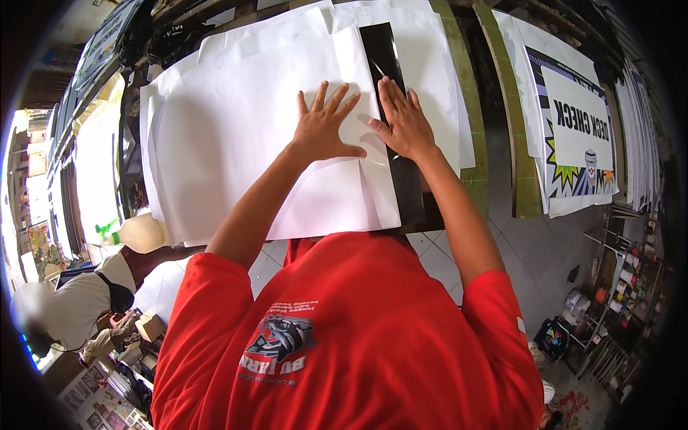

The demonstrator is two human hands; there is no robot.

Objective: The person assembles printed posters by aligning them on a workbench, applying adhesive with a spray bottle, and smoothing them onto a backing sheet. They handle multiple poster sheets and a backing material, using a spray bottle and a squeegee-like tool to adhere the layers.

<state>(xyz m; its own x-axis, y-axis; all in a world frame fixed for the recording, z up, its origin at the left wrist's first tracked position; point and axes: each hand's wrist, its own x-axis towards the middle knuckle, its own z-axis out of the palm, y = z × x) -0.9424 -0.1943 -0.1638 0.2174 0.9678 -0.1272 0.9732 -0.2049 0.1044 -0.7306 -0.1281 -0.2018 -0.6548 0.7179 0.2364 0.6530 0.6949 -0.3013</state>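
Note:
A large white sheet (215, 136) covers most of the work table in front of me. My left hand (326, 125) lies flat on it with the fingers spread. Along the sheet's right edge runs a glossy black strip (410, 193), partly under the white sheet. My right hand (405, 120) rests over this strip, fingers stretched forward and close together, thumb out toward the white sheet's edge. By its fingertips shows a thin pale pointed shape (379, 69); whether it is a tool or a reflection I cannot tell.
More white sheets (423, 43) lie beneath, over a greenish table edge (475, 193). A second table at right bears a printed poster (573, 125). At left are a spray bottle (143, 233) with a green nozzle and another person (86, 301). Metal shelving (609, 308) stands at lower right.

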